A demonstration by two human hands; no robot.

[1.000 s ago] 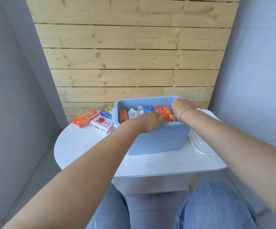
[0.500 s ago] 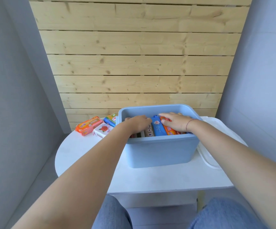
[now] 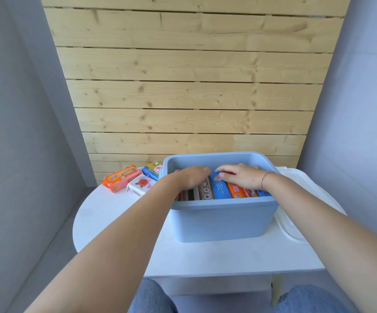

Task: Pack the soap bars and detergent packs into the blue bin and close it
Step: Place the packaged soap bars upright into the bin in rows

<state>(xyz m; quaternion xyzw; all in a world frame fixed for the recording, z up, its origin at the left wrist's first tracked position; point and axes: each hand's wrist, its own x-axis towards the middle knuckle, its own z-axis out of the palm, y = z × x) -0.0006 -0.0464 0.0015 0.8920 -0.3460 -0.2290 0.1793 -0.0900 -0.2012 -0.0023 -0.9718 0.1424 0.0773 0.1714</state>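
Your left hand and right hand lie flat, fingers spread, on packs in the blue bin; 3 bars remain on the bench.

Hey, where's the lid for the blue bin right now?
In the head view the white lid lies flat on the white table, right of the blue bin, partly hidden behind the right forearm.

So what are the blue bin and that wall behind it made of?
The blue bin looks like moulded plastic with a matt finish: one even colour, rounded corners, a rolled rim. The wall behind looks like bare pale wood boards, likely pine: knots, grain and gaps between planks show, with no gloss.
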